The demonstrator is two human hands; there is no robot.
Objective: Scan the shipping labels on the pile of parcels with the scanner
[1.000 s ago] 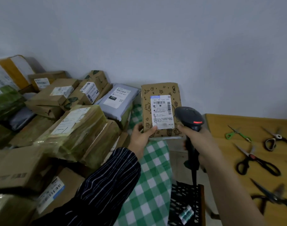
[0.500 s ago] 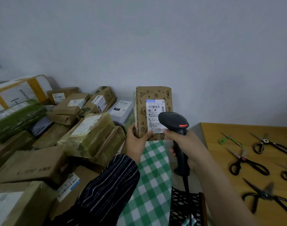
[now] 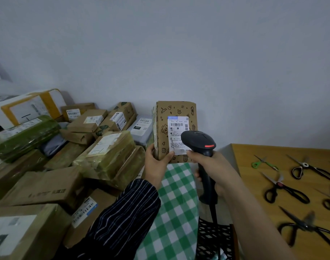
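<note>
Parcel [image 3: 176,109] stands upright, lower corner gripped by left hand [image 3: 156,164]; right hand [image 3: 211,166] grips scanner [image 3: 198,140] before its label [image 3: 176,126]; unlike a second ago, its side face shows.

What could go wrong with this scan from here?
1. The scanner sits close and low against the label; the barcode is above its head, so the aim may miss.
2. The left hand holds the upright parcel only by a bottom corner; it could tip.
3. Open scissors lie on the table near the right hand; a swing might hit them.
</note>
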